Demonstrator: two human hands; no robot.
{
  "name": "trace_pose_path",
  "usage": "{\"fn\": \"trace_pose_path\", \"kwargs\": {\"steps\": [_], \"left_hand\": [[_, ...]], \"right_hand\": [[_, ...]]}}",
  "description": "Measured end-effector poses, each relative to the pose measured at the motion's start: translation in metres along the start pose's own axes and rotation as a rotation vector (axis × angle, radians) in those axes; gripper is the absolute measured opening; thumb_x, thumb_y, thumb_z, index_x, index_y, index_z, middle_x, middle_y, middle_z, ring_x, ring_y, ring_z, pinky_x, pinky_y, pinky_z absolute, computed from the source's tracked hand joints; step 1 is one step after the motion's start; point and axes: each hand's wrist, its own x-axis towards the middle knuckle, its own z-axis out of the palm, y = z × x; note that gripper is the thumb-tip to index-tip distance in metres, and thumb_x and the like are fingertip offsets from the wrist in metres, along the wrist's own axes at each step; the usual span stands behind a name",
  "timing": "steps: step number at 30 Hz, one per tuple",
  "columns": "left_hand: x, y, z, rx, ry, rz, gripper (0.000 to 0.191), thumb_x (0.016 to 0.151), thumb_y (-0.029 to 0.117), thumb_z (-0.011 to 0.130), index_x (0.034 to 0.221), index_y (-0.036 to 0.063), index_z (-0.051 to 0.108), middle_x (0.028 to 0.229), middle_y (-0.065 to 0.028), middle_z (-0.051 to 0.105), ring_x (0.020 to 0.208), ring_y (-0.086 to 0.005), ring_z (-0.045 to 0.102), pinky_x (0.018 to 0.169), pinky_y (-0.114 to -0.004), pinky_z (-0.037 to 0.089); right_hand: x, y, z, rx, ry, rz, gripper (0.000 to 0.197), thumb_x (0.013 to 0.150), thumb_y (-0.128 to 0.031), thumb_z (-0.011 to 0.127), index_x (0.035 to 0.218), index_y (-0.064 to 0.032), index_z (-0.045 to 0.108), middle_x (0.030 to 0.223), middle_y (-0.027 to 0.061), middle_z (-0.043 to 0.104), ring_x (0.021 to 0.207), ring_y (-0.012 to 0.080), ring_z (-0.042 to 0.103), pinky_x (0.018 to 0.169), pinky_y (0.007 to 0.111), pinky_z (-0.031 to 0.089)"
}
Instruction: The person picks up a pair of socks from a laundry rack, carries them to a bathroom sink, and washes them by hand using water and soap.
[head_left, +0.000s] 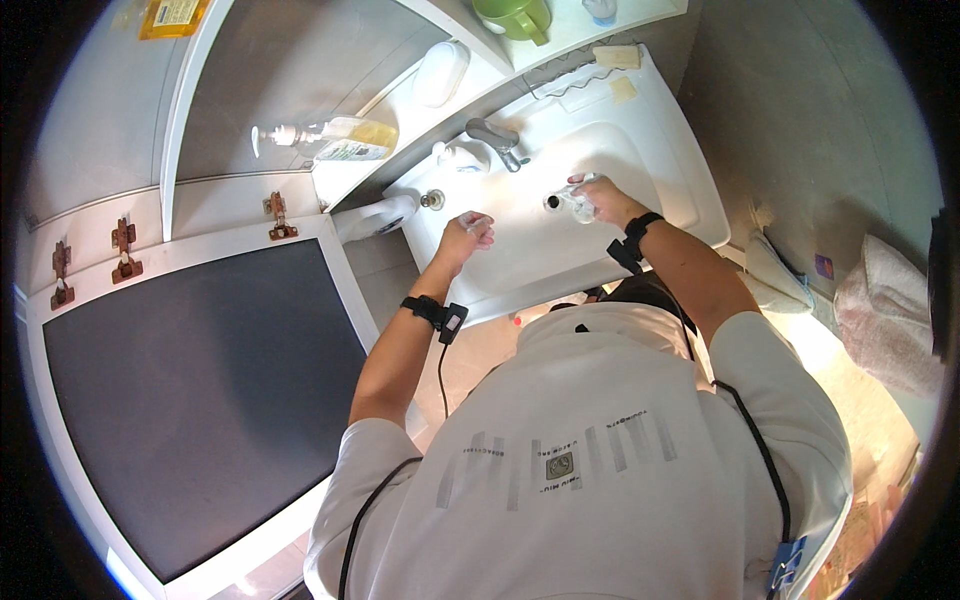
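Observation:
Over the white washbasin, my right hand grips a whitish, crumpled, partly see-through thing, which may be wet cloth or thin plastic. It hangs just beside the dark drain hole. My left hand is above the basin's left part with its fingers curled. A pale patch shows on those fingers; whether it is foam or a small held piece I cannot tell. Behind the hands stands the chrome faucet.
On the basin's back-left ledge are a white bottle and a metal stopper. Another white bottle stands left of the basin. A pump bottle sits on the shelf. An open cabinet door spreads left; towels hang right.

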Motion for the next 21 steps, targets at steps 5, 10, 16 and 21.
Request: {"fn": "trace_pose_path", "kwargs": {"steps": [5, 10, 16, 21], "left_hand": [[-0.002, 0.004, 0.023, 0.035, -0.065, 0.018, 0.022, 0.091, 0.020, 0.059, 0.098, -0.0013, 0.061, 0.077, -0.0051, 0.062, 0.066, -0.0130, 0.061, 0.061, -0.025, 0.052], [0.008, 0.007, 0.041, 0.081, -0.102, 0.103, 0.024, 0.092, 0.020, 0.060, 0.102, -0.0013, 0.058, 0.082, -0.0067, 0.061, 0.069, -0.0130, 0.061, 0.061, -0.026, 0.052], [0.012, 0.021, 0.066, -0.021, -0.107, 0.133, 0.037, 0.092, 0.019, 0.061, 0.118, -0.0045, 0.049, 0.105, -0.0159, 0.057, 0.078, -0.0188, 0.065, 0.064, -0.029, 0.056], [0.015, 0.028, 0.074, -0.025, -0.206, 0.176, 0.036, 0.094, 0.019, 0.056, 0.120, -0.0041, 0.049, 0.099, -0.0123, 0.060, 0.087, -0.0191, 0.064, 0.074, -0.031, 0.056]], "right_hand": [[0.011, 0.009, 0.031, 0.018, 0.328, -0.105, 0.010, 0.089, -0.012, 0.062, 0.092, -0.0024, 0.063, 0.085, 0.0077, 0.064, 0.072, 0.0182, 0.060, 0.061, 0.034, 0.048], [-0.006, -0.002, 0.046, 0.075, -0.075, -0.083, 0.007, 0.087, -0.007, 0.061, 0.092, -0.0023, 0.061, 0.084, 0.0070, 0.063, 0.073, 0.0176, 0.061, 0.061, 0.030, 0.048], [-0.006, 0.005, 0.067, 0.206, -0.271, -0.295, 0.015, 0.083, -0.002, 0.062, 0.098, -0.0014, 0.061, 0.088, 0.0062, 0.063, 0.078, 0.0164, 0.062, 0.064, 0.029, 0.049], [-0.008, -0.001, 0.075, 0.048, -0.014, -0.198, 0.016, 0.084, -0.004, 0.063, 0.100, -0.0023, 0.060, 0.090, 0.0070, 0.063, 0.081, 0.0157, 0.062, 0.067, 0.029, 0.049]]}}
